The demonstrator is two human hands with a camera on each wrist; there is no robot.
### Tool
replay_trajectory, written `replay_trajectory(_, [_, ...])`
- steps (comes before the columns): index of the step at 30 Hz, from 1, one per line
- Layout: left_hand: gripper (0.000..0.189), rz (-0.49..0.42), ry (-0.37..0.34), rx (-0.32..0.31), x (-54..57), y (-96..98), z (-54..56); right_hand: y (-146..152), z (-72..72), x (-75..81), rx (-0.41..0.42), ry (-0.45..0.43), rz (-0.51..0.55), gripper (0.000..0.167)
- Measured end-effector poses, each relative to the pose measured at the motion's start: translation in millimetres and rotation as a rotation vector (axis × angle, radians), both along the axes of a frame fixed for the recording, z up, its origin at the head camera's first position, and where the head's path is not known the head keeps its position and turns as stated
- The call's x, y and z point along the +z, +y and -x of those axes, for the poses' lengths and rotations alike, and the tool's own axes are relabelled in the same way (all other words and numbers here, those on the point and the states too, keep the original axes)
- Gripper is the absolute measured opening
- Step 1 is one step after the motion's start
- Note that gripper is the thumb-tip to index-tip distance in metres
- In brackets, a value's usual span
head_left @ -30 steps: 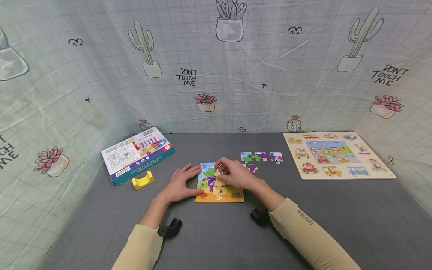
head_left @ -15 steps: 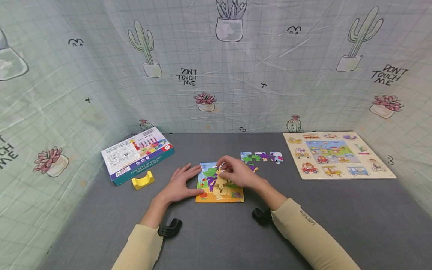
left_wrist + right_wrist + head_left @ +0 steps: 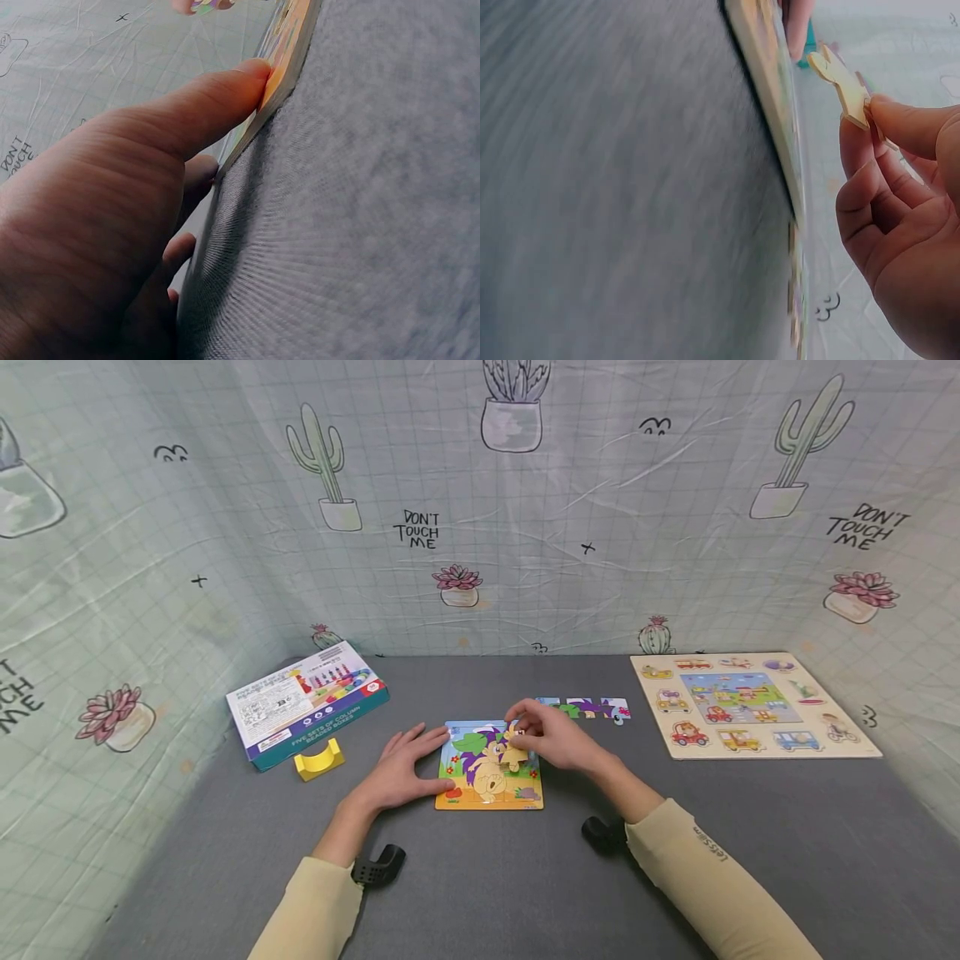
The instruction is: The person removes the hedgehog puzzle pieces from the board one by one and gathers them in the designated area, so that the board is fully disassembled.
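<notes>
A square jigsaw puzzle board with a hedgehog picture lies on the grey table in front of me. My left hand steadies it from the left, fingers extended along that side and thumb resting on the orange lower corner. Over the board's right half, my right hand pinches a yellowish puzzle piece between thumb and finger. The right wrist view shows this puzzle piece held tilted, above the board's surface. Loose puzzle pieces lie behind the board to the right, partly hidden by the right hand.
At the back left sits a flat toy box, with a yellow curved block in front of it. A large wooden vehicle puzzle lies at the back right. A patterned cloth curtain hangs behind the table.
My right hand has moved right from the board's middle, carrying the puzzle piece, so the hedgehog's face now shows. My left hand has stayed in place.
</notes>
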State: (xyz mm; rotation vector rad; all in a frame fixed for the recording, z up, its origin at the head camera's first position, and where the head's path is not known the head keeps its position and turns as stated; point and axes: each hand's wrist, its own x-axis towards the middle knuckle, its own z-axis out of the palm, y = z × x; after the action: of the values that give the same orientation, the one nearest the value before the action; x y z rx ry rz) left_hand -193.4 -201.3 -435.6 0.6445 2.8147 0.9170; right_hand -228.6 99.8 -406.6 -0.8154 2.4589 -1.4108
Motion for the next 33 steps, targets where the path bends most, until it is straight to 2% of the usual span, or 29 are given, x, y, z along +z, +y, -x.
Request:
replay_trajectory(17, [0.085, -0.001, -0.002, 0.004, -0.6, 0.3, 1.2, 49.7, 7.5, -2.8, -0.042, 0.026, -0.065, 0.025])
replay_trajectory(27, [0.085, 0.002, -0.003, 0.002, -1.3, -0.7, 1.0, 74.5, 17.6, -6.5, -0.055, 0.016, -0.056, 0.027])
replay_trajectory(33, [0.085, -0.002, 0.0, 0.004, -1.0, -1.2, 0.3, 84.6, 22.3, -5.3, -0.084, 0.014, -0.095, 0.028])
